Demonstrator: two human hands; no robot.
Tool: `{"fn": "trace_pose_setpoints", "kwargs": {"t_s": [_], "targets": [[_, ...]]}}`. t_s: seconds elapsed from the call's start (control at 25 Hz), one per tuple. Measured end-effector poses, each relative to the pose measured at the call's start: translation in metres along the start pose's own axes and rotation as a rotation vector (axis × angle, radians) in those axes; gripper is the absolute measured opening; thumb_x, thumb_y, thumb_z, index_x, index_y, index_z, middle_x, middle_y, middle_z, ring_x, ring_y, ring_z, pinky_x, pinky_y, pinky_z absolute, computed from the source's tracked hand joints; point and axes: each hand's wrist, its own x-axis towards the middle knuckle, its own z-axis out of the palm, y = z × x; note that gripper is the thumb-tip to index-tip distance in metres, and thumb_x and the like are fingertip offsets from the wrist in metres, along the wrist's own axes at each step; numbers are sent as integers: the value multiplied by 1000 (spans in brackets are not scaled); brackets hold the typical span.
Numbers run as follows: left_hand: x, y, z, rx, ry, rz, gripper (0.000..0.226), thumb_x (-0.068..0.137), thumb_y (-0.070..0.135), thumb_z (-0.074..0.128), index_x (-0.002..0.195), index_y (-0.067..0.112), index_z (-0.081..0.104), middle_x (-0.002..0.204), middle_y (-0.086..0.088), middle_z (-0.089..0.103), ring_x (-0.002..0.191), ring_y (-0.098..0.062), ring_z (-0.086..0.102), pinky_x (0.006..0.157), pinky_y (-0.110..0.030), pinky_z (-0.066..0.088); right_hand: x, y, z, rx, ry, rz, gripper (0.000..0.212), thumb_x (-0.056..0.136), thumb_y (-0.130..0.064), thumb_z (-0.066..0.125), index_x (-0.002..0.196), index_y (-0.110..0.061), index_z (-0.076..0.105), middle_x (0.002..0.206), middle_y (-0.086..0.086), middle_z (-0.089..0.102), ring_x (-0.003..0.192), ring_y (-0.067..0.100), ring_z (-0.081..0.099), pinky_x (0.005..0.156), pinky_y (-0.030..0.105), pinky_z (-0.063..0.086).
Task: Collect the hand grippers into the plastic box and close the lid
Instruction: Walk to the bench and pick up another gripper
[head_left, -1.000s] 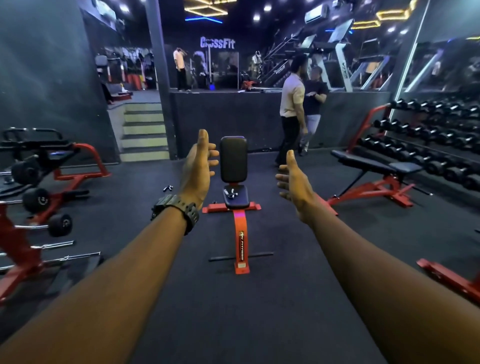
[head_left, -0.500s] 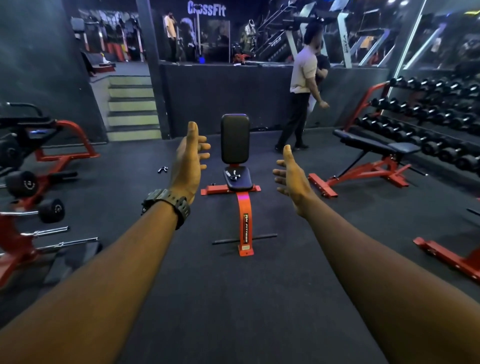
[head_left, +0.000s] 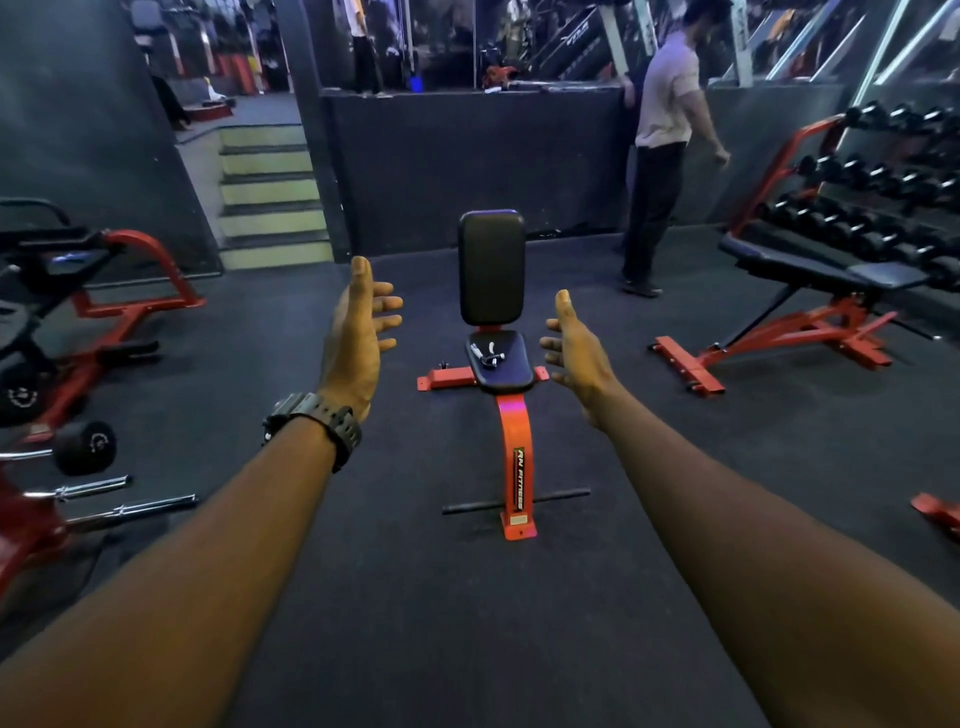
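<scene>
Right, head view: both arms stretched fwd over dark rubber floor (head_left: 415, 597). Left hand (head_left: 358, 338) released, fingers straight and spread, palm turned inward, holding nothing; black watch (head_left: 317, 423) on that wrist. Right hand (head_left: 576, 353) likewise released, fingers loosely extended, palm facing left, nothing in it. Hands well apart, w/ a red-framed bench (head_left: 511, 457) seen between them, further off.

Hand grippers (head_left: 488, 356): small black/silver items lying on bench's black seat pad (head_left: 511, 374), just below the upright backrest (head_left: 491, 267). Too small to tell how many. Neither hand touching them. Another small dark bit (head_left: 443, 365) sits on red crossbar at left of seat; can't tell what it is.

Around: incline bench (head_left: 810, 291) at right, dumbbell rack (head_left: 883, 208) behind it. Red weight machine (head_left: 78, 322) w/ plates and bars at left. Steps (head_left: 270, 197) at back left. A person (head_left: 660, 156) in light shirt, dark trousers stands by the dark back wall (head_left: 467, 156).
</scene>
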Motion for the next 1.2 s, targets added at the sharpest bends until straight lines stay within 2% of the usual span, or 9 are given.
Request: {"fn": "trace_pose_setpoints", "kwargs": {"t_s": [0.12, 0.24, 0.44, 0.6, 0.8, 0.92, 1.04, 1.2], "targets": [[70, -21, 7, 1, -3, -22, 69, 85, 76, 28, 117, 24, 60, 116, 2, 67, 109, -16, 65, 98, -45, 52, 74, 0, 22, -53, -5, 12, 73, 90, -81, 31, 126, -22, 57, 121, 5, 61, 116, 26, 58, 108, 53, 45], [139, -50, 9, -19, -9, -33, 70, 84, 76, 28, 118, 23, 60, 117, 2, 67, 109, -16, 65, 98, -44, 52, 141, 7, 47, -110, -4, 33, 65, 84, -85, 31, 104, -30, 58, 117, 6, 63, 115, 28, 59, 108, 54, 45], [280, -113, -1, -11, -54, -85, 71, 84, 75, 28, 120, 22, 59, 118, 1, 66, 110, -16, 64, 99, -44, 51, 267, 32, 111, -192, 41, 102, 81, 90, -81, 28, 132, -18, 56, 127, 8, 62, 122, 28, 56, 112, 53, 40], [375, -138, 2, -13, -117, -128, 69, 83, 75, 29, 117, 22, 58, 118, -1, 65, 110, -18, 63, 100, -46, 50, 343, 31, 147, -179, 74, 162, 65, 92, -78, 29, 117, -24, 56, 127, 9, 63, 122, 30, 57, 112, 53, 41], [483, -181, 41, -8, -188, -164, 71, 84, 75, 30, 120, 20, 59, 119, -2, 65, 111, -18, 63, 101, -47, 49, 447, 47, 172, -162, 113, 199, 70, 91, -79, 30, 123, -23, 57, 129, 8, 61, 123, 29, 56, 112, 53, 40], [536, -219, 71, 3, -231, -181, 76, 85, 72, 29, 125, 14, 57, 123, -5, 64, 113, -19, 62, 103, -47, 48, 508, 72, 177, -174, 126, 229, 71, 85, -84, 29, 114, -26, 57, 124, 5, 63, 117, 23, 57, 110, 54, 42], [594, -269, 107, 46, -254, -221, 79, 84, 73, 28, 127, 13, 56, 125, -6, 63, 114, -20, 62, 103, -48, 48, 578, 112, 181, -200, 149, 301, 78, 79, -87, 31, 107, -21, 63, 115, 3, 66, 109, 21, 60, 107, 51, 45], [659, -337, 139, 78, -295, -288, 77, 84, 73, 28, 124, 14, 58, 122, -3, 65, 112, -19, 63, 103, -48, 48, 647, 166, 193, -257, 144, 392, 56, 86, -82, 35, 85, -31, 58, 102, -6, 67, 102, 19, 60, 99, 40, 45]]}}
